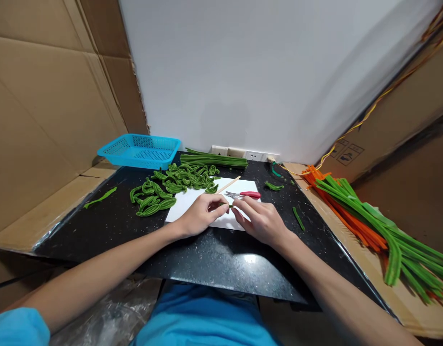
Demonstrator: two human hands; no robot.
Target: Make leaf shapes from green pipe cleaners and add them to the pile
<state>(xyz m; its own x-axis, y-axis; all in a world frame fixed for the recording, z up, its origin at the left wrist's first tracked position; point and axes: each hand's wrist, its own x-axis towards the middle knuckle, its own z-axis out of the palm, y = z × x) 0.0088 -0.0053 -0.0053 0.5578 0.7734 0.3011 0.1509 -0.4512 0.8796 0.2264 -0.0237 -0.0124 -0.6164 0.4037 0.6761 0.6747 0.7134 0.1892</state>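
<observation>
My left hand (200, 214) and my right hand (264, 220) meet over a white sheet (183, 204). Between their fingertips is a short piece of dark green pipe cleaner (231, 206), mostly hidden by the fingers. Both hands are closed in a pinch on it. Just beyond the right fingers lie small pliers (251, 194) with red handles. A flat wooden stick (229, 184) rests slantwise on the sheet behind my left hand. To the left spreads a heap of leaf-shaped loops of green pipe cleaner (185, 178).
A blue plastic basket (113, 154) stands at the back left of the black tabletop (207, 259). Straight green pipe cleaners (214, 160) lie along the wall by the sockets (254, 155). On cardboard at right are bright green (394, 259) and orange pipe cleaners (354, 226).
</observation>
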